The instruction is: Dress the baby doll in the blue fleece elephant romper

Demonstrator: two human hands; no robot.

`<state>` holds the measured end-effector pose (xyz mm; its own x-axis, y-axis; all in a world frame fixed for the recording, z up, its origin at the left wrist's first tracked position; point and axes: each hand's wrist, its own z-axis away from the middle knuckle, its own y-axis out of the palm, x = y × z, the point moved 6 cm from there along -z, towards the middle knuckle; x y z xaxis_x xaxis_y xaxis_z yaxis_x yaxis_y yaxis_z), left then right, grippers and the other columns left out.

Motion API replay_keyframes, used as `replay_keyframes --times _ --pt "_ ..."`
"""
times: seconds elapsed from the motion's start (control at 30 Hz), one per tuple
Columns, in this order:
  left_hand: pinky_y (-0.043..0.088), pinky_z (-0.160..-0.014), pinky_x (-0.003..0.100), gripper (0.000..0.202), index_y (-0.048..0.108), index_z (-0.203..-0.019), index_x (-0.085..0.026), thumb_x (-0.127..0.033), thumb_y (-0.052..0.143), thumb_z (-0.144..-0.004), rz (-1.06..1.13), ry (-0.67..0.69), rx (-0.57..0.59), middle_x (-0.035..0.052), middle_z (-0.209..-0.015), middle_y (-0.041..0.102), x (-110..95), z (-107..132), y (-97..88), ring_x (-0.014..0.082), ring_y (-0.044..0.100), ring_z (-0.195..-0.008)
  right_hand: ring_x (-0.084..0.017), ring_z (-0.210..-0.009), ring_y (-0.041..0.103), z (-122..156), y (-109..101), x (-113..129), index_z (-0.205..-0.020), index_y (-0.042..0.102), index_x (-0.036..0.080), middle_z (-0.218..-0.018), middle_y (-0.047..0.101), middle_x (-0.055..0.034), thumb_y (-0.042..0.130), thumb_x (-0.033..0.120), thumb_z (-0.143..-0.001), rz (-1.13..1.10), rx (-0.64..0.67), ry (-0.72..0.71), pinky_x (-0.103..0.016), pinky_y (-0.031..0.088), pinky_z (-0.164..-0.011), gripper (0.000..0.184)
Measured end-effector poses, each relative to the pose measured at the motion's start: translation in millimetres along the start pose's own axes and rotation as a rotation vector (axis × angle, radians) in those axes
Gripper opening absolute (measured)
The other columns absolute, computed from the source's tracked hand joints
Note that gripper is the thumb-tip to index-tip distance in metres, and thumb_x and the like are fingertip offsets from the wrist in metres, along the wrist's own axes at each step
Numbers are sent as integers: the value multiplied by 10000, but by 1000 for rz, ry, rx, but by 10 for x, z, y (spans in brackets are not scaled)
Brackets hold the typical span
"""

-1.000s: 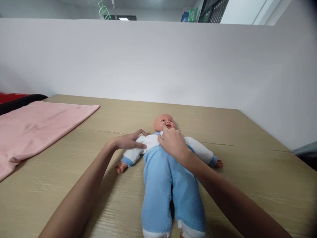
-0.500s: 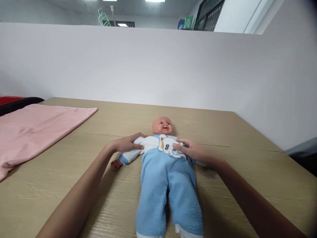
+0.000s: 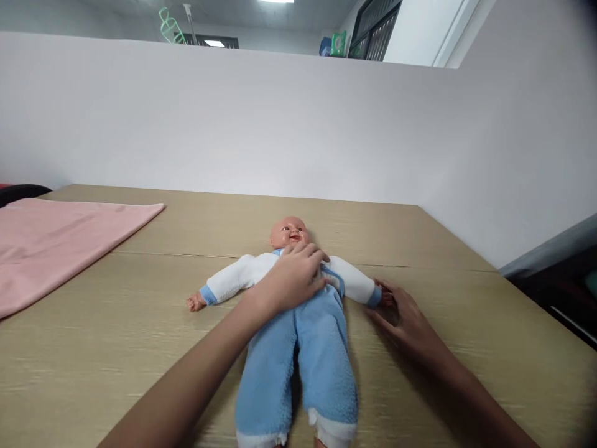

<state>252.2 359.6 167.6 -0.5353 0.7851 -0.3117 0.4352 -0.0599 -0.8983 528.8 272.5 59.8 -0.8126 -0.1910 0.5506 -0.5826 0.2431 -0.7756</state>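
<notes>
A baby doll (image 3: 265,361) in blue fleece trousers and a white top with blue cuffs lies face up, its arms spread sideways and its head toward the wall. My left hand (image 3: 298,274) rests flat on the doll's chest, fingers stretched out over it, hiding most of the animal patch. At the doll's arm on the right side, my right hand (image 3: 403,314) has its fingers and thumb around the doll's small hand (image 3: 387,297), just past the blue cuff. The doll's other hand (image 3: 196,302) lies free on the table. The lower ends of its legs leave the picture.
The doll lies on a wooden table (image 3: 140,367) with seams across it. A folded pink cloth (image 3: 69,239) covers the left part. A white partition (image 3: 224,124) rises behind the table. Beyond the right edge is a dark object with a grey edge (image 3: 555,249).
My left hand has moved from the doll's shoulder onto its chest. My right hand has gone from the chest to the doll's hand, and that arm now stretches outward. The view has shifted right.
</notes>
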Motion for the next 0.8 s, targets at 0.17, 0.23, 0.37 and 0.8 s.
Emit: replay_keyframes --times 0.17,0.23,0.37,0.8 --pt "495 -1036 497 285 732 -1163 -157 -402 631 -1059 -172 20 146 145 -1156 783 11 -296 377 354 665 -1150 -303 -973 760 -201 -148 -8 -1218 683 250 -1118 790 -102 824 500 -867 -231 -36 103 -465 624 -894 454" --pt "496 -1003 440 269 721 -1170 -195 -408 579 -1090 -76 59 126 120 -1150 782 35 -290 344 317 687 -1130 -274 -892 768 -308 -224 43 -1146 668 249 -1019 799 -79 909 526 -780 -397 -89 145 -415 636 -834 519" --pt "505 -919 337 247 695 -1214 -240 -383 518 -1118 279 152 40 79 -1171 763 1 -197 167 242 712 -1075 -250 -874 769 -592 -218 313 -1083 631 261 -911 782 -29 974 510 -703 -574 -156 107 -381 640 -828 569" --pt "506 -804 305 193 736 -991 -193 -386 740 -980 840 103 -144 40 -930 751 86 -124 35 186 672 -838 -274 -1139 673 -635 263 1168 -1180 702 267 -1171 683 -70 695 376 -957 -547 92 -189 -434 565 -1046 248"
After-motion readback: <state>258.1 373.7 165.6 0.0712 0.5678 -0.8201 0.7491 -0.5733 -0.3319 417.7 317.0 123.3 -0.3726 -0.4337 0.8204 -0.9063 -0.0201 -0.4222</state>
